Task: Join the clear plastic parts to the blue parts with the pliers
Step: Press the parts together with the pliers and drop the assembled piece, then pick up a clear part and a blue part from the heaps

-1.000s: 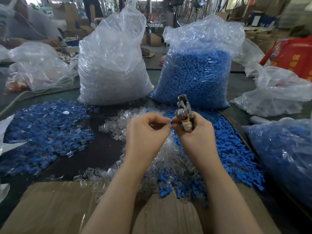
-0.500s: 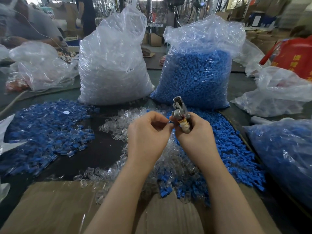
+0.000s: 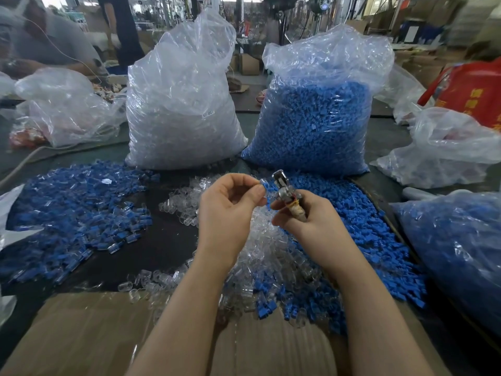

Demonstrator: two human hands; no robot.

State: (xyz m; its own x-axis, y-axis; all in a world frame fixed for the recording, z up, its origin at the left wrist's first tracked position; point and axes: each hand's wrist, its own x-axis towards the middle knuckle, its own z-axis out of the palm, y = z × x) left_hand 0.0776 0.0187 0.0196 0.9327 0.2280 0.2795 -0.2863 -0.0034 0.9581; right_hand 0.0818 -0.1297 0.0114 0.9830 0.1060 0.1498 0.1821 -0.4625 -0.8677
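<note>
Above the heaped surface (image 3: 168,240), my 2 hands meet.
My left hand (image 3: 230,210) pinches a small clear plastic part (image 3: 264,183) with a blue part (image 3: 268,189) beside it; my right hand (image 3: 306,221) grips steel pliers (image 3: 284,191), their wrapped handle enclosed by curled fingers (image 3: 282,206).

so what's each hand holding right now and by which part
The right hand grips the pliers by their wrapped handles, head pointing up. The left hand pinches a small clear plastic part at its fingertips, beside the pliers' head.

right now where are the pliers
The pliers are in the right hand, centre of the head view, steel tip up beside the left hand, above the loose clear and blue parts.
</note>
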